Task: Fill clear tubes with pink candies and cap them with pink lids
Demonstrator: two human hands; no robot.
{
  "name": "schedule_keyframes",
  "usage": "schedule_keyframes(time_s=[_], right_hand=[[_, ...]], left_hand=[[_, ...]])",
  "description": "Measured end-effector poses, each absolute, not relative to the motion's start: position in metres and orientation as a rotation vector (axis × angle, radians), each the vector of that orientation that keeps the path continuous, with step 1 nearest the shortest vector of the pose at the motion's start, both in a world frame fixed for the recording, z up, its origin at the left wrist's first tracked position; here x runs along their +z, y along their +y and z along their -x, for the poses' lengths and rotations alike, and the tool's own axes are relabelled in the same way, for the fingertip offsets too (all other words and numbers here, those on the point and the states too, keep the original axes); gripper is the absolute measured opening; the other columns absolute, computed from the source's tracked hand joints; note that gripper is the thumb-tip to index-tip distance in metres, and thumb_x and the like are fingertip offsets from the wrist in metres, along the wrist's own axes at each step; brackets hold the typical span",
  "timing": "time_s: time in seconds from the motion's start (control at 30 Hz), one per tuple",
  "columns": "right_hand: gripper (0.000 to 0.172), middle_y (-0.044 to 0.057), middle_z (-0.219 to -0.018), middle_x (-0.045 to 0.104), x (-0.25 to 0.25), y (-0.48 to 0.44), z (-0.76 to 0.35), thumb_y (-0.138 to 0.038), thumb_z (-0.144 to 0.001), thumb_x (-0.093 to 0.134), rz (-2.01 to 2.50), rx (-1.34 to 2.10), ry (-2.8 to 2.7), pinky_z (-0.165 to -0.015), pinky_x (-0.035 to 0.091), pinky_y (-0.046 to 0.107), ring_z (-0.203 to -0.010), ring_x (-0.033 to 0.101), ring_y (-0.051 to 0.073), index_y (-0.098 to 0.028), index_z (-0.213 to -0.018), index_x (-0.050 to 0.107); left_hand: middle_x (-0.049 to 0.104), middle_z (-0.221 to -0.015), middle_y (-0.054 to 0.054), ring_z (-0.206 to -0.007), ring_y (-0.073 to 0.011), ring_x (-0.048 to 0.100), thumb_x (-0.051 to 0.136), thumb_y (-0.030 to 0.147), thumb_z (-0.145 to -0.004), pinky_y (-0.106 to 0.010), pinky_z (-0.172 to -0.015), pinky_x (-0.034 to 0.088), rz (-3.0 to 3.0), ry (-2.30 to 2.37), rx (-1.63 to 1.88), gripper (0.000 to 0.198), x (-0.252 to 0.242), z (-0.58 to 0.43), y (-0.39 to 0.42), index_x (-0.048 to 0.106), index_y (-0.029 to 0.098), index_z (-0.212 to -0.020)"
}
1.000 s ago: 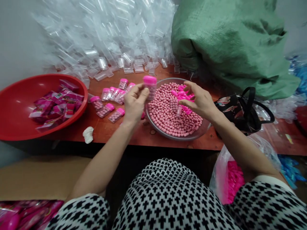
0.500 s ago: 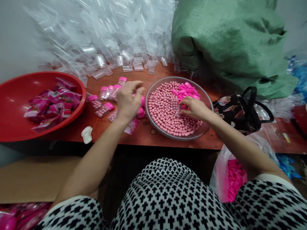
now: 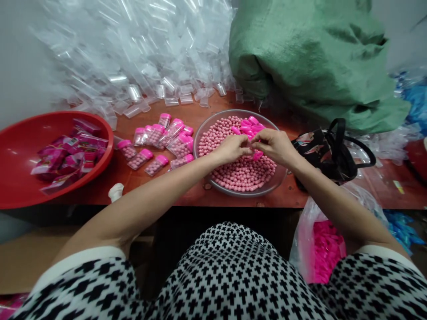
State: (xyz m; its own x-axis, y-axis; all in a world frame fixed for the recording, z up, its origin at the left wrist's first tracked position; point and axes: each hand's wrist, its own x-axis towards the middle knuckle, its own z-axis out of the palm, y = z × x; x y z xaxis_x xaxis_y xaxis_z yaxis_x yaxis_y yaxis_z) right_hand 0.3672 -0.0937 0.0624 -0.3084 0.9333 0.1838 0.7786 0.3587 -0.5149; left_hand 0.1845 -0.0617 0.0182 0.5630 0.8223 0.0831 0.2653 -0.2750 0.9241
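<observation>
My left hand [image 3: 230, 149] and my right hand [image 3: 275, 144] meet fingertip to fingertip over a metal bowl [image 3: 197, 141] full of small pink candy balls [image 3: 240, 174]. My left fingers pinch a small clear tube that is mostly hidden by the fingers. A pink cap [image 3: 257, 155] shows under my right thumb, which grips it against the tube. More loose pink caps [image 3: 248, 126] lie at the bowl's far side. Several filled, capped tubes [image 3: 156, 138] lie on the red-brown table left of the bowl.
A red basin [image 3: 108, 133] with pink packets [image 3: 66, 153] stands at the left. A heap of empty clear tubes [image 3: 133, 58] fills the back; a green sack [image 3: 310, 58] and black bag [image 3: 330, 151] sit right. A plastic bag of pink caps [image 3: 328, 249] hangs by my right knee.
My left hand put a filled capped tube down among the others, then moved right to join my right hand over the bowl. My right hand lifted out of the candy.
</observation>
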Motion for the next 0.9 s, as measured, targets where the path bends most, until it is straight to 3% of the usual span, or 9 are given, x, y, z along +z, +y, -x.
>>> schedule_keyframes(time_s=[0.23, 0.4, 0.53, 0.73, 0.9], right_hand=[[0.024, 0.003, -0.074, 0.07, 0.083, -0.1, -0.395, -0.038, -0.082, 0.07, 1.281, 0.766, -1.866, -0.063, 0.048, 0.029, -0.064, 0.06, 0.015, -0.017, -0.092, 0.075], [0.014, 0.005, -0.08, 0.075, 0.072, -0.109, -0.392, -0.024, -0.086, 0.064, 1.578, 0.573, -2.4, -0.071, 0.047, 0.03, -0.074, 0.067, 0.018, -0.018, -0.088, 0.076], [0.019, 0.013, -0.096, 0.077, 0.061, -0.121, -0.372, -0.023, -0.089, 0.061, 1.803, 0.34, -2.948, -0.068, 0.046, 0.031, -0.087, 0.07, 0.026, -0.017, -0.099, 0.077], [0.026, 0.016, -0.097, 0.077, 0.058, -0.124, -0.357, -0.017, -0.092, 0.05, 1.793, 0.253, -3.084, -0.07, 0.047, 0.033, -0.089, 0.072, 0.028, -0.013, -0.1, 0.075], [0.027, 0.018, -0.098, 0.077, 0.059, -0.125, -0.355, -0.017, -0.091, 0.049, 1.766, 0.154, -3.105, -0.07, 0.05, 0.036, -0.087, 0.072, 0.03, -0.013, -0.098, 0.075]], left_hand=[[0.074, -0.098, -0.006, -0.093, -0.0187, 0.072, 0.084, 0.031, -0.072, -0.032, -0.082, 0.058, -1.13, 0.61, 0.79, 0.032, 0.031, -0.173, -0.088, 0.061, 0.016, -0.088], [0.072, -0.101, -0.005, -0.091, -0.0166, 0.071, 0.084, 0.028, -0.072, -0.032, -0.083, 0.058, -1.151, 0.627, 0.835, 0.037, 0.027, -0.169, -0.095, 0.064, 0.017, -0.102], [0.069, -0.093, -0.002, -0.084, -0.0153, 0.068, 0.086, 0.027, -0.069, -0.032, -0.082, 0.057, -1.15, 0.647, 0.86, 0.035, 0.026, -0.162, -0.103, 0.063, 0.015, -0.093], [0.07, -0.086, -0.003, -0.08, -0.0149, 0.068, 0.087, 0.043, -0.07, -0.029, -0.076, 0.057, -1.164, 0.62, 0.913, 0.042, 0.025, -0.153, -0.114, 0.062, 0.015, -0.088], [0.074, -0.096, -0.006, -0.091, -0.0177, 0.071, 0.084, 0.036, -0.073, -0.032, -0.082, 0.058, -1.166, 0.591, 0.965, 0.038, 0.018, -0.15, -0.114, 0.065, 0.016, -0.098]])
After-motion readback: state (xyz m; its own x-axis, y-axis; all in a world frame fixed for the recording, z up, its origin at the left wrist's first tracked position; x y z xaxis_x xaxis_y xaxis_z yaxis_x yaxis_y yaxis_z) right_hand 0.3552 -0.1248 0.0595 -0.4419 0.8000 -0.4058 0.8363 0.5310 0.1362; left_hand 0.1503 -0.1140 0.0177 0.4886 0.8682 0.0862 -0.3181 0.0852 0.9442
